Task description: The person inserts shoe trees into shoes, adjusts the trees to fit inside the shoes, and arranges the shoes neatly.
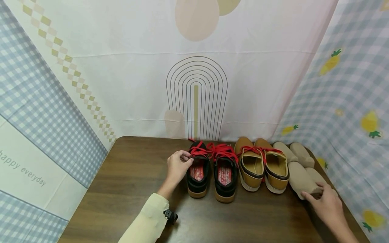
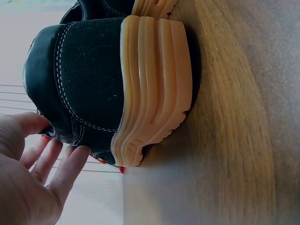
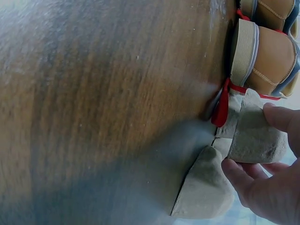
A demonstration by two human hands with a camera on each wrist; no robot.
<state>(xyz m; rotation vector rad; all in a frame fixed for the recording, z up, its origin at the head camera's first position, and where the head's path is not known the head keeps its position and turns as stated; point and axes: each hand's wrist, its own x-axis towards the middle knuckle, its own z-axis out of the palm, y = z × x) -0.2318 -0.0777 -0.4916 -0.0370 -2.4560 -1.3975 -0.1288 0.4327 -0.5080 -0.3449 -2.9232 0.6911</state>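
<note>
A pair of black shoes with red laces and tan soles stands at the middle of the table. My left hand (image 1: pixel 177 167) is at the left black shoe (image 1: pixel 197 186); in the left wrist view its thumb and fingers pinch the collar. At the right, several beige moulded shoe inserts (image 1: pixel 301 151) lie grouped. My right hand (image 1: pixel 328 204) grips the near end of one beige shoe insert (image 3: pixel 258 133), thumb on one side and fingers on the other. Another insert (image 3: pixel 204 187) rests beside it on the table.
The right black shoe (image 1: pixel 225 194) stands beside its mate. Two tan shoes (image 1: pixel 250 180) with red laces stand between the black pair and the inserts. A brown wooden table (image 1: pixel 127 195) carries everything. White cloth (image 1: pixel 136 87) hangs behind, and checked cloth (image 1: pixel 343 111) borders the right edge.
</note>
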